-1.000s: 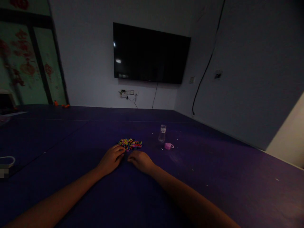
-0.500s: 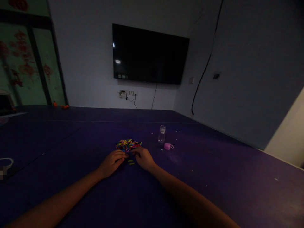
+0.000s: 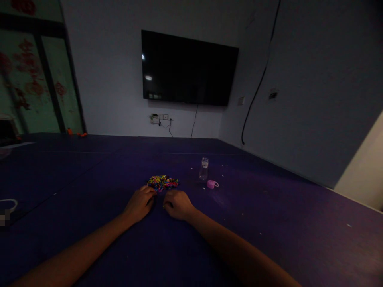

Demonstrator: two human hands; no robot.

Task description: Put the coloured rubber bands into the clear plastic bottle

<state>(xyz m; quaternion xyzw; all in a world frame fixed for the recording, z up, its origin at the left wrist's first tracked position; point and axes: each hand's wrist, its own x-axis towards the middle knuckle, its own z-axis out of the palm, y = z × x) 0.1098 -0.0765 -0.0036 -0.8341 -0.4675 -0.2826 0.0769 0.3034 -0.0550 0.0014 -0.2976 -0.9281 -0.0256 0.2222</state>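
A loose pile of small multicolored rubber bands (image 3: 163,182) lies on the dark purple floor ahead of my hands. My left hand (image 3: 140,204) rests at the pile's near left edge, fingers bent and the thumb a little apart; nothing shows in it. To the right, my right hand (image 3: 178,204) is just in front of the pile, with thumb and fingers brought together. A speck of yellow-green band (image 3: 164,207) shows at its fingertips; the rest is hidden by the hand.
Beyond the pile to the right stands a clear bottle (image 3: 204,169), with a pink looped cap (image 3: 212,184) beside it. White scraps dot the purple floor (image 3: 269,207). A television (image 3: 190,67) hangs on the far wall, and a dark cable (image 3: 257,89) runs down the right wall.
Two yellow-green bands, exposed on the floor half a second ago, are now covered by my right hand, which has drawn back from the pile. My left hand has shifted slightly left.
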